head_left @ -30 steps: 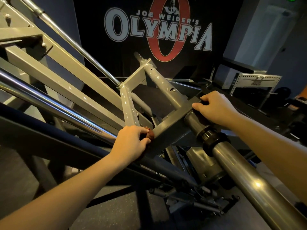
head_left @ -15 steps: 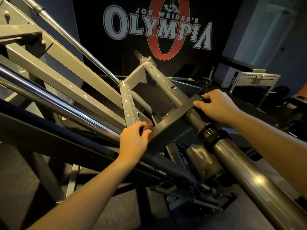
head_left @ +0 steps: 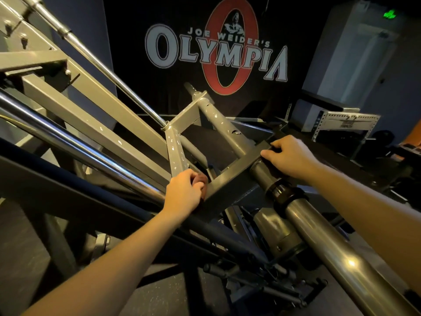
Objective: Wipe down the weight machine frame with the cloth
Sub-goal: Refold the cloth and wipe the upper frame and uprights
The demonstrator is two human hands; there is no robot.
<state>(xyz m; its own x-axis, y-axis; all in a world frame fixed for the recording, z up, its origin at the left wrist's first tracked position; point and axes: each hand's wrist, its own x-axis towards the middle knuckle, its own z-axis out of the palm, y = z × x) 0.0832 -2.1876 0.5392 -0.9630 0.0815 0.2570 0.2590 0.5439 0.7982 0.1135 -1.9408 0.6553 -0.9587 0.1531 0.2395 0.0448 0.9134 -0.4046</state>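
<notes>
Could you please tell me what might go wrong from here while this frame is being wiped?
1. The left hand has the cloth bunched small in its grip at the corner of the crossbar, so knuckles may scrape the chipped upright tube beside it.
2. The right hand curls over the crossbar's far end, above the weight sleeve. If this carriage slides along the chrome guide rod, fingers could get pinched.

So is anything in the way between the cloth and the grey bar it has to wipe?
Nothing visible. The left hand holds the cloth right at the near corner of the grey bar. Farther along that bar the right hand grips its other end, so a wipe would meet it there.
</notes>
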